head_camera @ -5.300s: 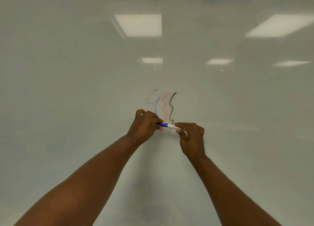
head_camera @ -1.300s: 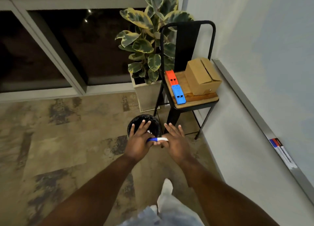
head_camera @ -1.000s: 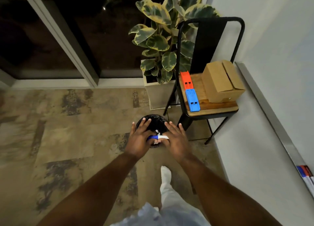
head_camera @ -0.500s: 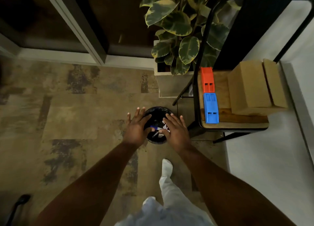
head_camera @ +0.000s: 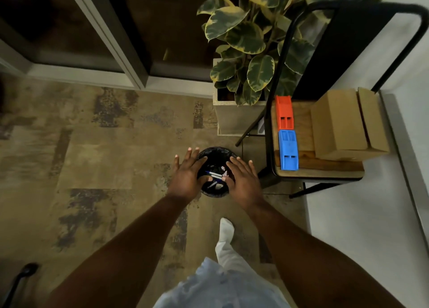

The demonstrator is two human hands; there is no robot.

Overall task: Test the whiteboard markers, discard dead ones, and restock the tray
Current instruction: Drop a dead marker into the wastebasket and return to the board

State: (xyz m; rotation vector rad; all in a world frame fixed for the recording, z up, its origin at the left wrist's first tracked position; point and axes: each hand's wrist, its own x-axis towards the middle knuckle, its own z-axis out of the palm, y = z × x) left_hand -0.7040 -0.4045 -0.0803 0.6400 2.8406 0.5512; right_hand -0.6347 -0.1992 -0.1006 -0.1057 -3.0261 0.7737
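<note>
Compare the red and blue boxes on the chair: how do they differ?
The red box is orange-red; the blue box is bright blue. The red box lies nearer the chair back, the blue box nearer the seat's front edge. Both are long, alike in shape, and lie end to end.

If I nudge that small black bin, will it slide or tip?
Probably light: the bin shows only a few markers inside. It may slide on the flat floor; seen from above, tipping is hard to judge.
</note>
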